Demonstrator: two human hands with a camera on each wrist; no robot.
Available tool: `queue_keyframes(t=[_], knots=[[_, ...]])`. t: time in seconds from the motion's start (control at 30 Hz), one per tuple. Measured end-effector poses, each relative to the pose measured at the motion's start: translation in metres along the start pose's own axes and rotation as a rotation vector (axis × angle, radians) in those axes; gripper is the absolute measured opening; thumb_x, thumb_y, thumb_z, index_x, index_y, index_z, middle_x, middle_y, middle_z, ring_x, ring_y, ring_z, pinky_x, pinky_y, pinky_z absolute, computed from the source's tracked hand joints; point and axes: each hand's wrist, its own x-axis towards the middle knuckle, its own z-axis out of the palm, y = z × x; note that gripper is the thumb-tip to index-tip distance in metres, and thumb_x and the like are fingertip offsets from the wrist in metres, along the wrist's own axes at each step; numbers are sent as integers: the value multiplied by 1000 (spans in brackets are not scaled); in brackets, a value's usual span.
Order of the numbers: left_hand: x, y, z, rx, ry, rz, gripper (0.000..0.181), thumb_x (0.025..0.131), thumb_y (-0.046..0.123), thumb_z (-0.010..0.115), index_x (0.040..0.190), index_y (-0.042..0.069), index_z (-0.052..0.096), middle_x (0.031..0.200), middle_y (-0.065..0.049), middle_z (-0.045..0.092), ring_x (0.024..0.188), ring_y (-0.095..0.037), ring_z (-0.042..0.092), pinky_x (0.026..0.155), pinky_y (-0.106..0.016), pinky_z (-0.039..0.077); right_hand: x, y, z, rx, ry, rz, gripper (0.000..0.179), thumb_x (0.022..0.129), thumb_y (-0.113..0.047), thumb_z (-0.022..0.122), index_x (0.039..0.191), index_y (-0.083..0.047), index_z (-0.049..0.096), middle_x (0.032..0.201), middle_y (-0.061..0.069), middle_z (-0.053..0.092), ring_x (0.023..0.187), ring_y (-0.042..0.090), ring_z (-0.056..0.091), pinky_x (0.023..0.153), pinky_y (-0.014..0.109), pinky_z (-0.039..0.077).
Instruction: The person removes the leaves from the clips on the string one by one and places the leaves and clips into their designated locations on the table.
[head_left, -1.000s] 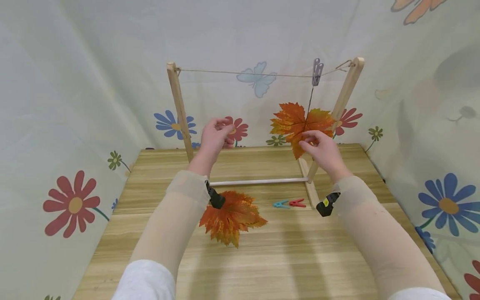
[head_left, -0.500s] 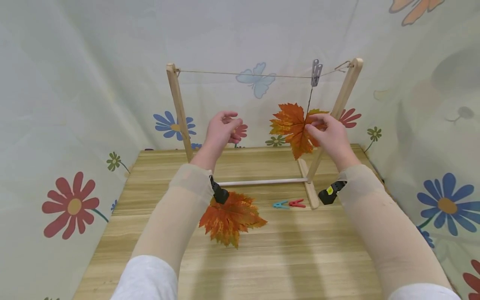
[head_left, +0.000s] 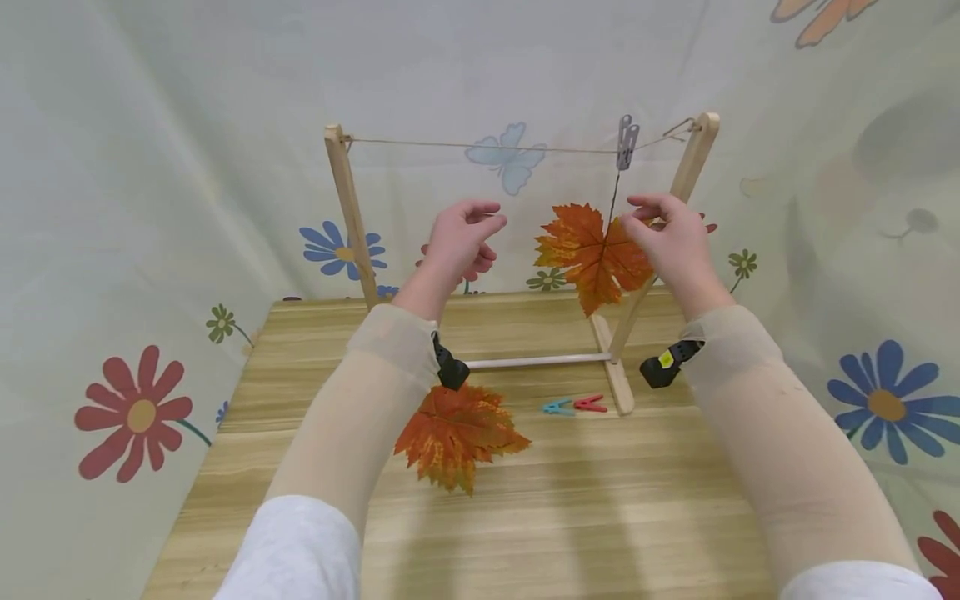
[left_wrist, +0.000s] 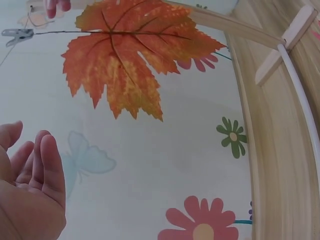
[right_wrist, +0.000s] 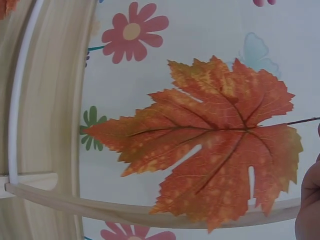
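Observation:
An orange maple leaf (head_left: 588, 254) hangs by its thin dark stem from a grey clothespin (head_left: 627, 143), which is clipped on a string (head_left: 450, 146). My right hand (head_left: 678, 250) is raised at the leaf's right side, near the stem, fingers loosely bent and holding nothing. In the left wrist view its fingertips (left_wrist: 57, 7) show apart from the stem. To the left of the hanging leaf, my left hand (head_left: 467, 237) is lifted in the air with relaxed fingers; nothing lies in it. A second maple leaf (head_left: 465, 437) rests on the table below, partly behind the left wrist camera.
The string runs between two posts of a wooden frame (head_left: 345, 200), joined low down by a white rod (head_left: 536, 362). A blue clothespin (head_left: 558, 407) and a red clothespin (head_left: 590, 403) lie on the wooden table (head_left: 540, 517). A flowered cloth (head_left: 225, 108) stands behind.
Both hands have risen; the left has also moved right toward the hanging leaf, and the right has shifted right, away from the leaf's middle. The leaf still hangs from the grey clothespin.

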Motion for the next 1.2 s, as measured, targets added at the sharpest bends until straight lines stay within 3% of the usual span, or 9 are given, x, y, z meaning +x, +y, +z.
queue_keyframes(t=[0.2,0.43,0.6,0.97,1.2], knots=[[0,9,11,25,-49,38,40,89,34,64,126,22,57,113,6,62,60,-23,60,49,-28,49,3,-13,-8,62,29,3,41,91,-33,59,129,-17,55,107,-1,56,87,21,55,61,24,42],[0,12,21,-46,-66,64,37,90,25,64,124,15,58,114,3,63,56,-21,56,58,-28,53,8,-29,-16,118,29,5,42,91,-34,60,129,-20,55,108,-3,53,70,21,47,57,28,40],[-1,14,30,-46,-82,86,34,90,23,64,122,12,59,113,2,62,54,-21,51,55,-26,50,10,-38,-21,107,59,-10,40,91,-33,60,129,-20,55,108,-4,53,66,18,46,58,27,40],[0,21,57,-57,-140,61,37,90,24,65,126,17,58,112,4,61,57,-21,51,56,-27,50,16,-56,-30,248,83,-4,40,89,-25,64,127,-16,55,112,-2,53,56,15,41,54,21,40],[1,28,69,-84,-183,68,40,89,22,66,128,18,55,112,3,60,54,-21,47,52,-27,47,21,-70,-35,219,61,34,45,88,-31,65,130,-20,53,122,-3,50,57,15,42,57,20,43]])
